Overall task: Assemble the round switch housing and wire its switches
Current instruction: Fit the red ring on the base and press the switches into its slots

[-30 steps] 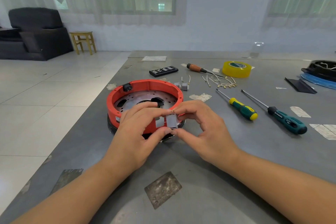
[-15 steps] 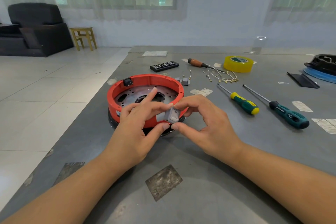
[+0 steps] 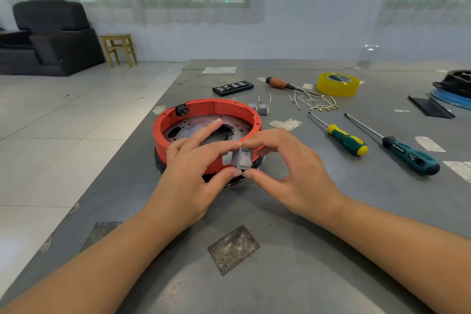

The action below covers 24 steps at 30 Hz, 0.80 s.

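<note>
The near wall of the round red plastic housing ring (image 3: pixel 207 109) is largely hidden behind both hands, so whether the small grey rocker switch (image 3: pixel 243 158) already sits in a wall opening or only hangs just in front of it cannot be told. The left hand (image 3: pixel 196 173) pinches the switch's left side between thumb and fingers, one finger lifted straight over the ring; the right hand (image 3: pixel 285 168) pinches its right side, thumb below, forefinger above. Inside the ring lies a perforated, dull metal plate, its centre covered by fingers. A small black socket (image 3: pixel 182 110) sits in the ring's far-left wall. Just beyond the ring's far-right rim stand two more grey switches (image 3: pixel 260 108), their details too small to read. Right of the ring lie thin pale wire leads with brass terminals (image 3: pixel 316 104) and a yellow-and-green-handled screwdriver (image 3: pixel 341 137) on the matte grey tabletop (image 3: pixel 293 245).
</note>
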### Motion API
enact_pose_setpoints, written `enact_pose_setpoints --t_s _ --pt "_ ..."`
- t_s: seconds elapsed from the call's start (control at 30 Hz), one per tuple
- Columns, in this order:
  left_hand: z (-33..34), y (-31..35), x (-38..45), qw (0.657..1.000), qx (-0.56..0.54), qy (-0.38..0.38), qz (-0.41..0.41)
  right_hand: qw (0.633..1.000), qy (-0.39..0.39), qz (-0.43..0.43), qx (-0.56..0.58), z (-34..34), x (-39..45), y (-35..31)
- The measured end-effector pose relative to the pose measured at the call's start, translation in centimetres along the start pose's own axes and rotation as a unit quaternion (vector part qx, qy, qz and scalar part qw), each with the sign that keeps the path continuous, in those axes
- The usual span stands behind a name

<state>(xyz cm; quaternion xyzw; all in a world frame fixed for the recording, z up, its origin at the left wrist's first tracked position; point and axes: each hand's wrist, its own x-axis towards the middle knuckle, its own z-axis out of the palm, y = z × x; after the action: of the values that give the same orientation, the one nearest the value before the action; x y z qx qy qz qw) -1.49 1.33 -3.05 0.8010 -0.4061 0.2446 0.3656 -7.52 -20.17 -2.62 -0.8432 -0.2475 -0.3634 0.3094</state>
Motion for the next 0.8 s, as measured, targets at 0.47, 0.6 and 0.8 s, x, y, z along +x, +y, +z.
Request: enact_pose_setpoints --t_s 0.47,0.6,0.8 --pt "-0.5 0.5 0.3 0.998 -0.048 -0.012 -0.045 0.996 -0.018 0.032 0.080 0.3 0.0 -0.3" --pt "-0.4 0.9 0.0 0.998 -0.043 0.022 -0.044 0.997 0.015 0.058 0.050 0.5 0.2 -0.8" --pt "-0.1 1.2 -0.2 0.998 -0.042 0.025 -0.033 0.997 0.012 0.072 0.031 0.8 0.3 -1.1"
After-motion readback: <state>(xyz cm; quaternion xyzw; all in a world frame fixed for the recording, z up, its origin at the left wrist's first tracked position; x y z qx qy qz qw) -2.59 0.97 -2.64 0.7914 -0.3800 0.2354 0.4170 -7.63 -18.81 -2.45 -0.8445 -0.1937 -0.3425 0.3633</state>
